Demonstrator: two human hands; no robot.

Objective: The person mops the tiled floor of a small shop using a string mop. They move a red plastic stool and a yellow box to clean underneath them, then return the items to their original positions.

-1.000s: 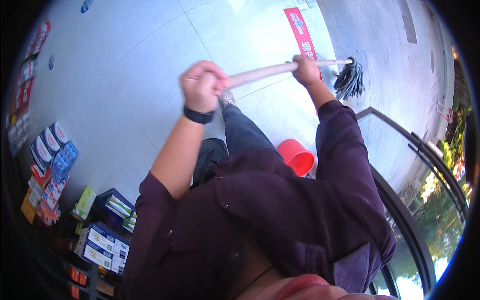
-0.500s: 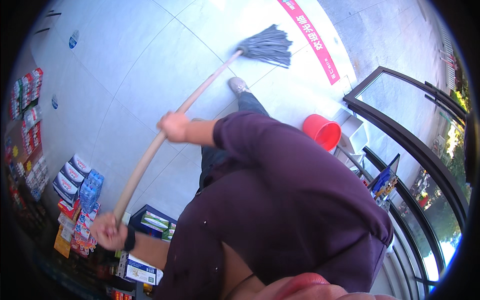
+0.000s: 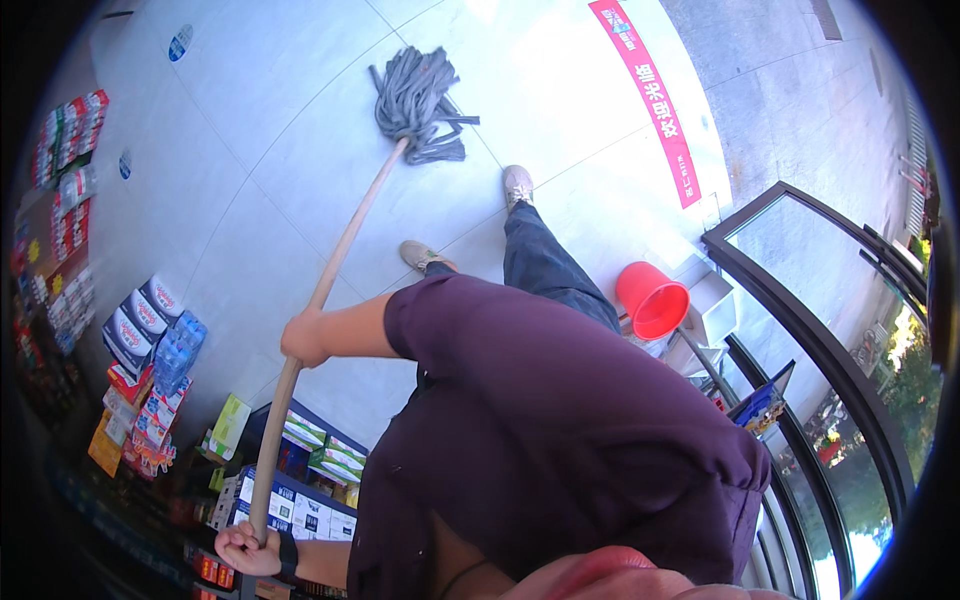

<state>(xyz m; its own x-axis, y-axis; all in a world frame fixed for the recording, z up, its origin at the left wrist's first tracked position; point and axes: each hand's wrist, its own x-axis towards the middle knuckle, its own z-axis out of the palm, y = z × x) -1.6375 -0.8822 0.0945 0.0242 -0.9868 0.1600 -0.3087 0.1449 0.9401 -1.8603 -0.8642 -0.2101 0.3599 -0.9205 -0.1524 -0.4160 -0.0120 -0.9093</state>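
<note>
A mop with a long wooden handle [image 3: 345,240] slants across the view, its grey cloth-strip head [image 3: 415,95] spread on the pale tiled floor. My right hand [image 3: 304,338] is wrapped around the handle partway down, its arm reaching across my body from a purple sleeve. My left hand [image 3: 248,550], with a black band at the wrist, is closed around the handle's upper end. My two light shoes [image 3: 518,185] stand apart on the tiles, to the right of the mop head and below it.
A red bucket [image 3: 655,302] stands at the right near a white bin [image 3: 712,308] and an open dark-framed glass door [image 3: 800,240]. A red floor strip [image 3: 650,105] marks the entrance. Packaged goods [image 3: 145,325] and stacked boxes [image 3: 310,515] line the left and lower left.
The mop head has swept left across the floor, its strands now splayed. Both hands have shifted lower in the view with the handle. My second shoe has come into sight.
</note>
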